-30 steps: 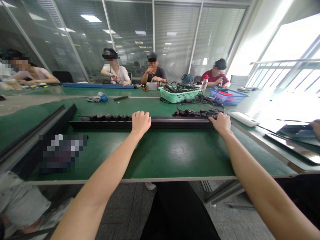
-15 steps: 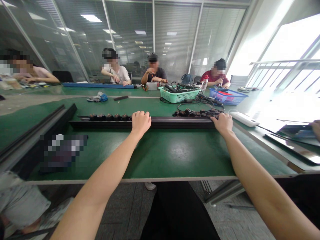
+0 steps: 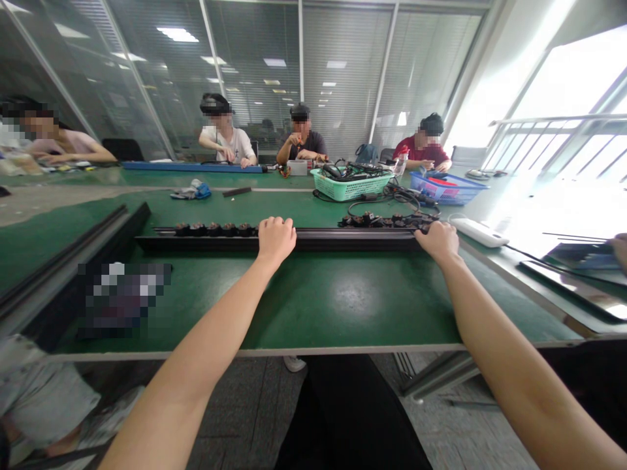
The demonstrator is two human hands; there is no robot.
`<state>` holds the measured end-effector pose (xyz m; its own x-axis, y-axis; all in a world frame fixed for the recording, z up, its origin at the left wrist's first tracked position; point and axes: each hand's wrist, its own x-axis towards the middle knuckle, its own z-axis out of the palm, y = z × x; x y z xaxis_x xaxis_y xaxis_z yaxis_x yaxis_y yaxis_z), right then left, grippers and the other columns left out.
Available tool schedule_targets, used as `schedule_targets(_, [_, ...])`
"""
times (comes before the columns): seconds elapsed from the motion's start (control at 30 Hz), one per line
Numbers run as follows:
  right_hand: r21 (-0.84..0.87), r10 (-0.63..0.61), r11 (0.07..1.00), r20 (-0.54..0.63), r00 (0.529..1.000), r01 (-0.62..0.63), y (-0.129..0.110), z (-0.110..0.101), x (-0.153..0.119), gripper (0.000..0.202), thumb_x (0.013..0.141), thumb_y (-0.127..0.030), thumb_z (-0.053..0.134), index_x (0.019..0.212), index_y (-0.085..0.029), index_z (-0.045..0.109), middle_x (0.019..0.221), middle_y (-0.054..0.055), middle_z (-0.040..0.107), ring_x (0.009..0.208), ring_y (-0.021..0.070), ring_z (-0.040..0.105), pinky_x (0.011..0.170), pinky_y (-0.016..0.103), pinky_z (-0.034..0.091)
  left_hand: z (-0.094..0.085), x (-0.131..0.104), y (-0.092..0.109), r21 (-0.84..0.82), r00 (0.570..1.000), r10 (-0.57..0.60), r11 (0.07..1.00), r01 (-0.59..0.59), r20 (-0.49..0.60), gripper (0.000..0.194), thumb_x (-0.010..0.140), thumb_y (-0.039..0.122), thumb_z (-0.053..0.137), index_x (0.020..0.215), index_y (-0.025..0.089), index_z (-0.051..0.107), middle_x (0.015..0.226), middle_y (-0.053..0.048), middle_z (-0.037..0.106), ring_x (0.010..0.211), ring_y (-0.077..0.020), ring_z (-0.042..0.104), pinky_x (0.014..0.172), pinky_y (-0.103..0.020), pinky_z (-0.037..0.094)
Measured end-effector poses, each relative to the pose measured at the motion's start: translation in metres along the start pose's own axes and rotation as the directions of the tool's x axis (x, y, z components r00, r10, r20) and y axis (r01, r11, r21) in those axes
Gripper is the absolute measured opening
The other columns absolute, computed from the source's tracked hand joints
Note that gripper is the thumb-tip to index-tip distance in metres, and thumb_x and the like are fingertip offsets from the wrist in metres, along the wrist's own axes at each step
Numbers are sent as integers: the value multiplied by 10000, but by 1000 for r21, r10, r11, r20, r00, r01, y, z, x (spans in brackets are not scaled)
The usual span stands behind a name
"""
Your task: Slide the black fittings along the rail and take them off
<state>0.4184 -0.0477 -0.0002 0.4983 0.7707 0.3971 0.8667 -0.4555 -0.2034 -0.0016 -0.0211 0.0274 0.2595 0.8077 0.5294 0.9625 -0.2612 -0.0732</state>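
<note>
A long black metal channel (image 3: 353,240) lies crosswise on the green table (image 3: 353,300). My left hand (image 3: 277,240) is closed over its middle, knuckles up, with the fingertips hidden behind the far side. At the right end my right hand (image 3: 441,240) grips the same channel, thumb along its near edge. Several black socket modules (image 3: 213,229) sit in a row along the channel's left part. More black modules with cables (image 3: 386,220) lie just behind it, near my right hand.
Further back stand a green basket of cables (image 3: 353,188) and a blue basket (image 3: 448,189). Dark rails (image 3: 93,274) lie slanting at the left. A white power strip (image 3: 477,233) is at the right. Several people sit across the table; another person's hand (image 3: 620,251) shows at the right edge.
My right hand has shifted very slightly to the right along the channel. My left hand and the channel look unmoved. Across the table, the person in red has lowered a hand.
</note>
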Motion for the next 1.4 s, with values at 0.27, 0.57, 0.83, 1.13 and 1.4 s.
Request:
schedule_targets(0.27, [0, 67, 998, -2, 998, -67, 2, -4, 1, 598, 918, -505, 645, 1227, 1, 722, 1225, 302, 657, 1181, 406, 606, 972, 476, 507, 1, 0, 0, 27, 1000, 8, 1000, -8, -11, 328, 1038, 268, 431, 1124, 157, 728, 1101, -176, 724, 1116, -343, 617, 957, -452, 415])
schedule_targets(0.57, [-6, 74, 997, -30, 997, -75, 4, -1, 4, 535, 914, -491, 678, 1159, -21, 753, 1177, 279, 666, 1146, 391, 617, 961, 474, 513, 1, 0, 0, 3, 1000, 1, 1000, -1, -1, 342, 1035, 267, 419, 1136, 158, 726, 1117, -184, 718, 1127, -342, 607, 974, -465, 406])
schedule_targets(0.83, [44, 81, 996, -48, 996, -79, 5, 1, 4, 558, 931, -511, 630, 1141, -6, 746, 1138, 292, 652, 1117, 410, 598, 945, 501, 500, 1, 0, -1, -15, 1000, -1, 1000, 1, -2, 357, 1037, 284, 407, 1142, 179, 731, 1115, -181, 718, 1132, -346, 605, 974, -472, 414])
schedule_targets(1.13, [45, 94, 995, -29, 995, -92, 4, -4, 1, 580, 944, -545, 630, 1155, -15, 735, 1174, 296, 634, 1152, 410, 586, 989, 513, 479, 1, 0, 0, -8, 1000, -4, 1000, 4, 7, 350, 1039, 286, 415, 1149, 176, 729, 1130, -186, 715, 1141, -349, 601, 984, -477, 405])
schedule_targets(1.4, [49, 102, 994, -39, 994, -100, 7, 0, 4, 608, 952, -573, 633, 1167, -14, 735, 1202, 296, 633, 1173, 409, 589, 991, 513, 483, 0, -1, 0, 5, 1000, -1, 1000, 1, 0, 341, 1036, 273, 420, 1140, 170, 728, 1116, -180, 720, 1127, -343, 610, 973, -464, 415])
